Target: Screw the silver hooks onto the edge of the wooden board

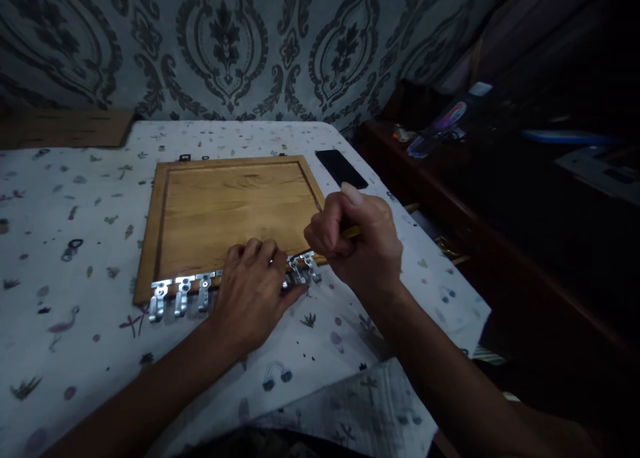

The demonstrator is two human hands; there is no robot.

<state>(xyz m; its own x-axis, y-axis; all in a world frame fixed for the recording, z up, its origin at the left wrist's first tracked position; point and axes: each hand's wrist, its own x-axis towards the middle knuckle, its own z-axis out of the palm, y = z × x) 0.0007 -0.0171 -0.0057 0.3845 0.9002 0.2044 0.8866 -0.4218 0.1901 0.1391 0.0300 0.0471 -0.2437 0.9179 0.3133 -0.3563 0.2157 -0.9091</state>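
Observation:
A framed wooden board (240, 205) lies flat on the table. Along its near edge runs a row of several silvery metal hooks (181, 297), their curved ends sticking out past the wood. My left hand (250, 288) rests over the middle of the row, fingers bent onto the hooks and thumb at the near side, pressing one in place. My right hand (367, 238) is a fist above the board's near right corner, closed around a yellow-handled screwdriver (351, 231). Its thin shaft seems to point toward the hooks at the right; the tip is hard to make out.
A black phone (341, 168) lies beyond the board's right corner. At the far left is a flat piece of cardboard (65, 128). On a dark wooden surface at the right are a plastic bottle (447, 121) and a blue object (567, 137). The patterned tablecloth (90, 245) covers the table.

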